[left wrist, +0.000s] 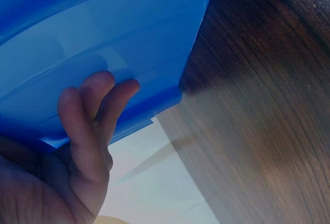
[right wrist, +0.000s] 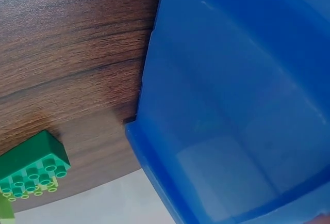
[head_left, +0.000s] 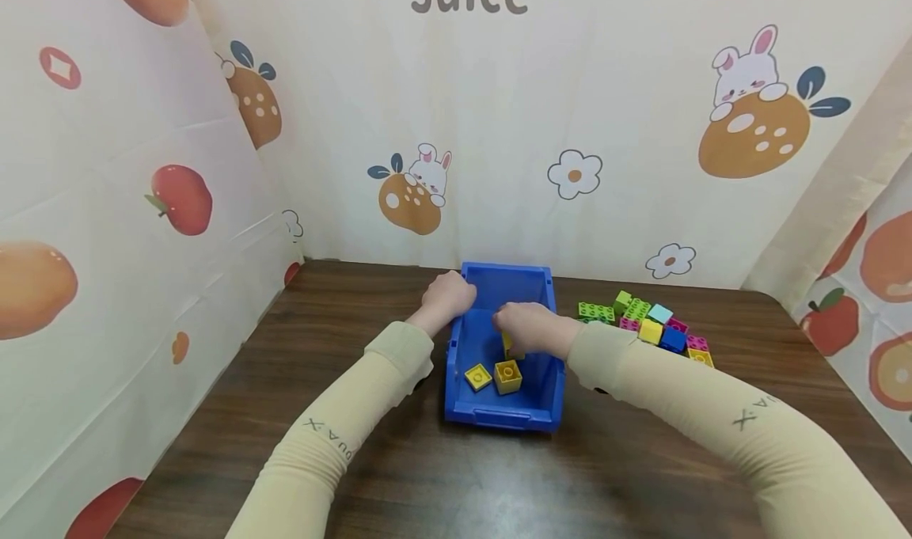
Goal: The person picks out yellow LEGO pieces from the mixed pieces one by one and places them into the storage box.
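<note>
A blue plastic bin [head_left: 502,417] stands on the dark wood table. My left hand [head_left: 447,295] grips the upper edge of its left wall; in the left wrist view the fingers [left wrist: 85,131] bend against the blue wall. Over the inside of the bin, my right hand [head_left: 527,327] points downward and holds a yellow toy brick [head_left: 508,343], partly hidden under the fingers. On the bin floor, toward the near end, lie a flat yellow piece [head_left: 478,377] and a taller yellow brick [head_left: 508,376]. Only a sliver of the right hand shows in the right wrist view.
To the right of the bin lies a loose group of toy bricks, among them a green brick [head_left: 596,312], a light blue brick [head_left: 659,313], a yellow brick [head_left: 650,332] and a dark blue brick [head_left: 673,339]. Behind the table hangs a printed curtain [head_left: 499,127].
</note>
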### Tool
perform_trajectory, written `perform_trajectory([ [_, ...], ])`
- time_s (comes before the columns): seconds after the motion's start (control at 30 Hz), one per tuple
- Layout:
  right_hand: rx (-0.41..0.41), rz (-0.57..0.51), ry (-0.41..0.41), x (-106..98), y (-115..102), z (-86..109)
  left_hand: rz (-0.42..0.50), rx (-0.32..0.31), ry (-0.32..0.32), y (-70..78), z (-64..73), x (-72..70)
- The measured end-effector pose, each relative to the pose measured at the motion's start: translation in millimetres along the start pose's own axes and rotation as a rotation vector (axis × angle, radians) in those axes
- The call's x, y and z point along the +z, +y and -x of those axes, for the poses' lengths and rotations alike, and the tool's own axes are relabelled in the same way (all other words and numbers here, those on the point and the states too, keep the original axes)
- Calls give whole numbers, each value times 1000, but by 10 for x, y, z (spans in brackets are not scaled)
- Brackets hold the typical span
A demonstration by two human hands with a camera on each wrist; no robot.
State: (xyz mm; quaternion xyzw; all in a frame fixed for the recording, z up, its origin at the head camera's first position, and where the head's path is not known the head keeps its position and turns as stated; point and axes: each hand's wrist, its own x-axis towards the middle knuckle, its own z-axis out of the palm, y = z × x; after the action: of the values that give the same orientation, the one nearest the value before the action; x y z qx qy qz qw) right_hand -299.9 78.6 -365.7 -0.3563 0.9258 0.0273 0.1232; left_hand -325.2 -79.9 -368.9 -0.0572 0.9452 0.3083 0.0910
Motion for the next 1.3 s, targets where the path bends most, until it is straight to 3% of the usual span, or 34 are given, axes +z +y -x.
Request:
perform_trajectory([
  [0.33,7,17,-22,20,-42,-29,3,10,-7,5,7,-8],
  [0.77,15,121,-34,83,-80,-85,-15,6,-1,14,-23,-1],
  [1.3,-1,82,-44,-178,-110,78,-16,8,6,16,-16,5],
])
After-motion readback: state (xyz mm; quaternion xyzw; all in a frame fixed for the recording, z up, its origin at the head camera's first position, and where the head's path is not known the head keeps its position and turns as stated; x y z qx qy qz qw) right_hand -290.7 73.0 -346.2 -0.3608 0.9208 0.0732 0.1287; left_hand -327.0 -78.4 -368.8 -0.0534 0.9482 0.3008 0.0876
